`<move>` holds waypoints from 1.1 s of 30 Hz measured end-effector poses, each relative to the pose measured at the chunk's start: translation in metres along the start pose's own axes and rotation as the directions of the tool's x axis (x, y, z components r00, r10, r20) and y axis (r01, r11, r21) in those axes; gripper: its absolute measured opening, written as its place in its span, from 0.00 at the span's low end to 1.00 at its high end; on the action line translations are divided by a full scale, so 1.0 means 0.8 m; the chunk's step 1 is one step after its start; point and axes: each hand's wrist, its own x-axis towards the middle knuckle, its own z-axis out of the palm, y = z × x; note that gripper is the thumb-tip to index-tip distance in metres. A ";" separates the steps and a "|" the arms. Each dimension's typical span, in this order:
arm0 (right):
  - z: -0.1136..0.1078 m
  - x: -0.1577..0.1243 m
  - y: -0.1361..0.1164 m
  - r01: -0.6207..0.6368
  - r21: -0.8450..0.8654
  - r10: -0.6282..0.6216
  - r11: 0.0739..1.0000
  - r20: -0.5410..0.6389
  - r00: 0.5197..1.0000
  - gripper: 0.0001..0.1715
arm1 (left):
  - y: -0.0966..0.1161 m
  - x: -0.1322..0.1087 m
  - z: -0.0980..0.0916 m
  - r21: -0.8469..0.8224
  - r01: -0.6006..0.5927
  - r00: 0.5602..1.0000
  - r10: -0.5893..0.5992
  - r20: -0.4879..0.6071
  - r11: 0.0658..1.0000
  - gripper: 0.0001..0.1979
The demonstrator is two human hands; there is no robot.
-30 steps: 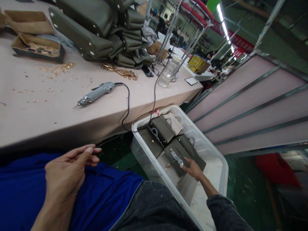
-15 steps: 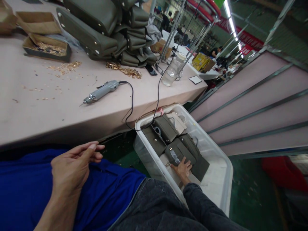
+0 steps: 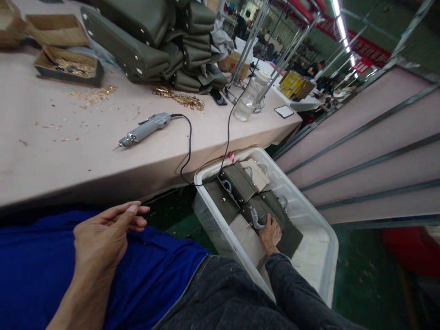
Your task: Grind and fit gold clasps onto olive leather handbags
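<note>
My right hand point(image 3: 271, 233) reaches into a white plastic tub point(image 3: 202, 217). Its fingers are curled on a dark olive handbag point(image 3: 256, 205), beside the bag's plastic-wrapped handle point(image 3: 256, 220); the fingertips' exact hold is partly hidden. Under and beside this bag lies a beige bag point(image 3: 243, 233). More olive handbags point(image 3: 237, 181) and a second beige handbag point(image 3: 257, 174) fill the far part of the tub. Over my lap, my left hand point(image 3: 106, 236) has its thumb pressed to the bent fingers, with nothing visible in it.
On the pink-covered table point(image 3: 85, 160) lie a grey electric screwdriver point(image 3: 146, 128) with a black cord, small gold hardware point(image 3: 94, 95), gold chains point(image 3: 182, 98), a parts box point(image 3: 68, 68), a phone point(image 3: 218, 97) and a pile of olive bags point(image 3: 147, 50). A water jar point(image 3: 245, 101) stands near the corner.
My right hand has gone from spread fingers to curled fingers on the olive handbag. That bag has shifted away slightly, showing more of the beige one. My left hand stays still.
</note>
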 end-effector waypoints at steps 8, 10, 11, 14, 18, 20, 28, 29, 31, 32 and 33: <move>-0.008 0.021 0.005 0.087 -0.003 -0.087 0.996 -0.046 0.995 0.42 | 0.002 -0.001 0.006 0.051 0.003 1.000 -0.002 -0.024 0.999 0.20; -0.007 0.017 0.002 0.106 -0.011 -0.106 0.994 -0.038 0.994 0.45 | 0.002 -0.001 0.007 0.043 0.001 1.000 0.000 -0.027 0.999 0.20; -0.006 0.013 -0.001 0.113 -0.013 -0.114 0.993 -0.035 0.993 0.47 | 0.001 -0.001 0.007 0.040 0.000 1.000 0.001 -0.028 0.999 0.20; -0.006 0.002 -0.011 0.121 -0.014 -0.121 0.993 -0.041 0.992 0.51 | -0.001 0.000 0.007 0.043 -0.009 1.000 0.010 -0.022 0.999 0.20; -0.013 -0.002 -0.024 0.128 -0.004 -0.128 0.992 -0.057 0.990 0.49 | -0.002 0.002 0.006 0.046 0.003 1.000 -0.002 -0.025 0.999 0.21; -0.019 -0.006 -0.030 0.161 0.005 -0.161 0.987 -0.048 0.986 0.46 | -0.002 0.003 0.005 0.047 0.016 1.000 -0.014 -0.026 0.999 0.20; -0.022 -0.068 -0.052 0.402 0.100 -0.415 0.910 0.223 0.882 0.23 | 0.000 0.002 0.007 0.020 0.005 0.999 -0.004 -0.044 1.000 0.19; -0.018 -0.074 -0.054 0.403 0.103 -0.415 0.910 0.271 0.868 0.20 | -0.001 0.003 0.007 0.024 0.009 0.999 -0.008 -0.048 1.000 0.19; -0.007 -0.081 -0.058 0.355 0.079 -0.360 0.931 0.341 0.868 0.20 | -0.003 0.003 0.006 0.031 0.010 0.999 -0.008 -0.038 0.999 0.20; -0.001 -0.081 -0.059 0.316 0.058 -0.315 0.947 0.363 0.877 0.21 | -0.004 0.004 0.005 0.031 0.005 1.000 -0.004 -0.029 1.000 0.20; 0.004 -0.078 -0.060 0.273 0.035 -0.265 0.961 0.379 0.887 0.24 | -0.006 0.004 0.004 0.030 -0.002 1.000 0.002 -0.020 1.000 0.20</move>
